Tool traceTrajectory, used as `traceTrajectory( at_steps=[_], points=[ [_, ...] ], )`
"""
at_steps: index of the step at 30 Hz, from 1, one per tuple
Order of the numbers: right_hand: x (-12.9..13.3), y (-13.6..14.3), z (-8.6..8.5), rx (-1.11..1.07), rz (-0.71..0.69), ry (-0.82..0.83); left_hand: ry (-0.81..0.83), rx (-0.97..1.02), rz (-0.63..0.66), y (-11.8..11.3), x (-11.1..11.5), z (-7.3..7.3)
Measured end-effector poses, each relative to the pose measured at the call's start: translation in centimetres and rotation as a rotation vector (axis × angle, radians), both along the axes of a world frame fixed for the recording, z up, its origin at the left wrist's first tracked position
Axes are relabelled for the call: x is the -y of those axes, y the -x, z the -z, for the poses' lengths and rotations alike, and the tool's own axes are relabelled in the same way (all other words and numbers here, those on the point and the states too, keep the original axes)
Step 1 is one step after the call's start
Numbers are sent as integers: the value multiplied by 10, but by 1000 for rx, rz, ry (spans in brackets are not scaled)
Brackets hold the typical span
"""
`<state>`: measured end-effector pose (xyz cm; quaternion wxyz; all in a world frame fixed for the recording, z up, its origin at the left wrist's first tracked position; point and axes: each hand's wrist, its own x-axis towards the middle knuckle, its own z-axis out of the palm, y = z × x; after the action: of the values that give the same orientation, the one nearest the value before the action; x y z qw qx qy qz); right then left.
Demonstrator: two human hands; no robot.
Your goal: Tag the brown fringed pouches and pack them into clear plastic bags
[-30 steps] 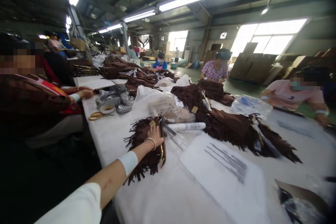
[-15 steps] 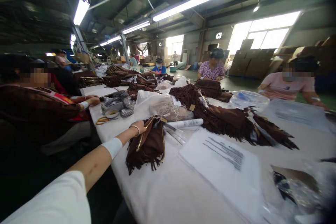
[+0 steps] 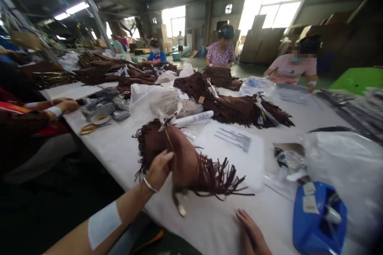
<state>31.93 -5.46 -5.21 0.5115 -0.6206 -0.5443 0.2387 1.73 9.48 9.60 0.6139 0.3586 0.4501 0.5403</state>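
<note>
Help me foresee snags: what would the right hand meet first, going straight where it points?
The right hand would likely meet the stringy brown fringe of the brown suede-look bag in the left hand; depth unclear.

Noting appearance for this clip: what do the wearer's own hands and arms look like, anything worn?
The left hand is ungloved, with a thin, pale, rounded bracelet at the wrist and a broad, plain whitish band farther up the forearm. The right hand, partly in view, is ungloved too. No sleeve shows.

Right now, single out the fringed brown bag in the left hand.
The foremost fringed brown bag, gripped by the left hand; the other brown bags lie farther back.
</note>
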Motion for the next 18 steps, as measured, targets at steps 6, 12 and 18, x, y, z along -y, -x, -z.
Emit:
traceTrajectory(
  at_steps=[6,12,18],
  points=[
    [25,-9,-26,-119,509,267,483,0,372,-38,59,86],
    [-3,38,-62,472,-145,-143,518,-9,338,-27,35,81],
    [-43,80,-62,932,-343,-29,425,4,414,-47,60,83]
  ],
)
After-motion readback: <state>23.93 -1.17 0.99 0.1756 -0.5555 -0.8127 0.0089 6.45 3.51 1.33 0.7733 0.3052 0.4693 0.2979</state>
